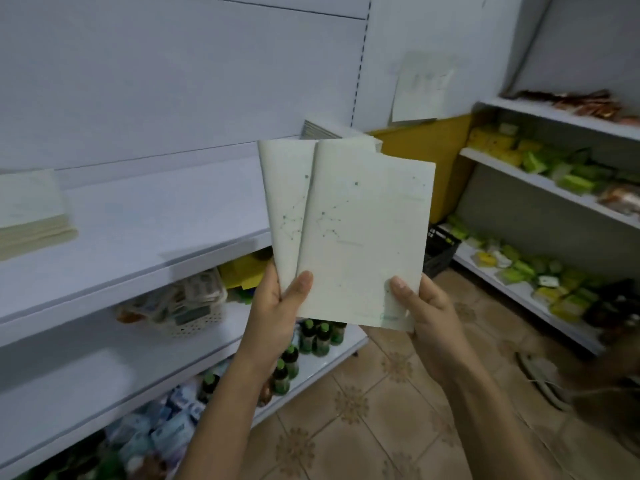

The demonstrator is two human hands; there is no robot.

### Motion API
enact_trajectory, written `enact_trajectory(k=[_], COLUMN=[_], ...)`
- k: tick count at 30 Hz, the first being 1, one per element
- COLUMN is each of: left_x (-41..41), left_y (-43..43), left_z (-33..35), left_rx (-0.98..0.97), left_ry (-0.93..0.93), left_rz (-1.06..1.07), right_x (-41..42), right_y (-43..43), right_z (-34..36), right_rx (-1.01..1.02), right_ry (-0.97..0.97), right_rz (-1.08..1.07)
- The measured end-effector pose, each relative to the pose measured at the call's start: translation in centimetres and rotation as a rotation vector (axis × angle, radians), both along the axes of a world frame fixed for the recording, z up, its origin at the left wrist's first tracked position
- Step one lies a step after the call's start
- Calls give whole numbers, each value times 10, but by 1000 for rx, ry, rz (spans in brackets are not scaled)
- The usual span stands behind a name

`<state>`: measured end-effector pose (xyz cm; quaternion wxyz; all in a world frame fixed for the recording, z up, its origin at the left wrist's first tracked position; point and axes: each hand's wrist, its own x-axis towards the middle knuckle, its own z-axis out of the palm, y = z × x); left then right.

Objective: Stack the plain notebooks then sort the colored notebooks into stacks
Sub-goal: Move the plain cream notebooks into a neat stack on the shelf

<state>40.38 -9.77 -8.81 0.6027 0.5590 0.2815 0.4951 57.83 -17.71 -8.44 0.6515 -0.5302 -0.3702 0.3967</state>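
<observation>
**Two pale notebooks held up between the shelves**

At the far left, a stack of cream notebooks (33,216) lies on the upper white shelf (145,244). On the shelf below it stands a basket (187,308) of mixed small goods, and lower down, further right, is a cluster of green bottles (320,336).

The left hand (277,306) grips the bottom edge of the rear notebook (284,202). Its thumb is pressed on the lower left corner of the front notebook (363,237), and its fingers are hidden behind the covers. Both notebooks are pale, printed with faint dots and lines, and held upright in the air, fanned so that the front one overlaps the rear one's right side. The right hand (427,317) pinches the front notebook's lower right corner, thumb on the cover and fingers out of sight behind.

Behind the tops of the held pair, another pile of notebooks (317,129) sits on the shelf. To the right are a yellow board (426,161), a black crate (443,251) on the tiled floor (363,410), and shelves of green and yellow packets (561,168).
</observation>
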Motion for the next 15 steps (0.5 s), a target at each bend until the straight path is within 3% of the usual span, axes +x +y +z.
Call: enact_trajectory(k=[15], left_x=[120], left_y=[57], left_z=[-11], left_rx=[-89], left_ry=[77], left_rz=[-102], right_x=[101], right_y=[43], right_z=[-21], right_rx=[-26], right_ry=[-35], right_rz=[-218])
